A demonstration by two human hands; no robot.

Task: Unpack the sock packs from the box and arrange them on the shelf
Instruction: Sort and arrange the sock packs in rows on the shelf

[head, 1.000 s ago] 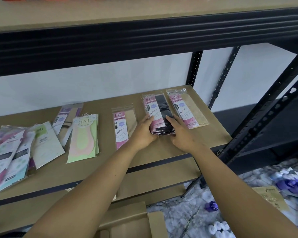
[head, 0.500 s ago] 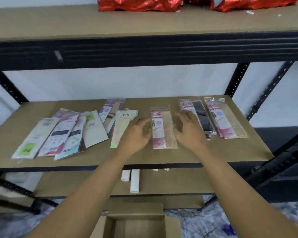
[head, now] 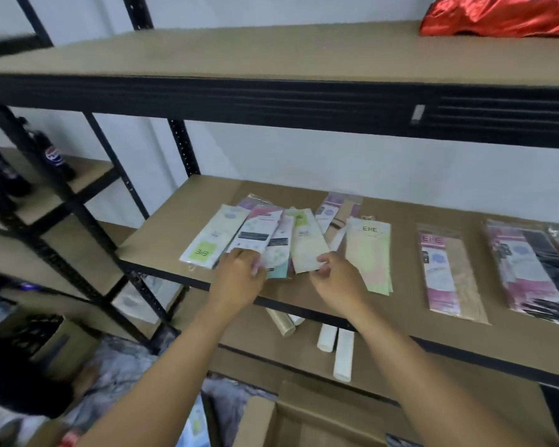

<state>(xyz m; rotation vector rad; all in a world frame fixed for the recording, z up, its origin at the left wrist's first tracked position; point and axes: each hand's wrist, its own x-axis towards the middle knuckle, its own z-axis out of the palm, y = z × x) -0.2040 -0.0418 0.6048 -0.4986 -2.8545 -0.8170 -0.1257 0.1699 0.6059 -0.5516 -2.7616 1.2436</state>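
Note:
A fanned pile of sock packs lies at the left of the middle shelf. My left hand rests on the pile's near ends, fingers curled over a white pack with a black band. My right hand pinches the near edge of a cream pack. To the right lie separate packs: a pastel green and pink one, a pink and beige one and a black one. The open cardboard box stands below my arms.
Red foil bags sit on the upper shelf. White rolls lie on the lower shelf. A dark soda bottle stands on the neighbouring rack at the left. Black metal uprights frame the shelves.
Both hands moved left along the shelf, from the black pack, past the pink and beige pack, to the pile at the left. The view swung left with them.

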